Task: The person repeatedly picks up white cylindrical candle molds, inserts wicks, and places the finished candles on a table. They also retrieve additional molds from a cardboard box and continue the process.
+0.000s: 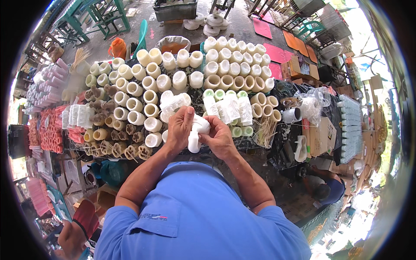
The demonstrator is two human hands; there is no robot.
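Between both hands, above the near edge of the table, I hold a smooth white moulded piece [200,125] with a rounded body and a curved end hanging down. My left hand [178,130] grips its left side, with the thumb pointing up. My right hand [220,138] pinches it from the right, fingers bent around it. Just beyond my left hand lies a clump of white moulded pieces [172,100]. Past my right hand, several white embossed cylinders [232,107] lie beside pale green-ended ones [236,131]. My fingers cover part of the held piece.
Rows of cream hollow cylinders [134,89] crowd the table, with more at the far right [234,56]. Pink cylinders [51,134] stand at the left. Cardboard [320,134] and clear plastic [312,104] lie at the right. One person [331,190] is low at the right, another [71,238] at lower left.
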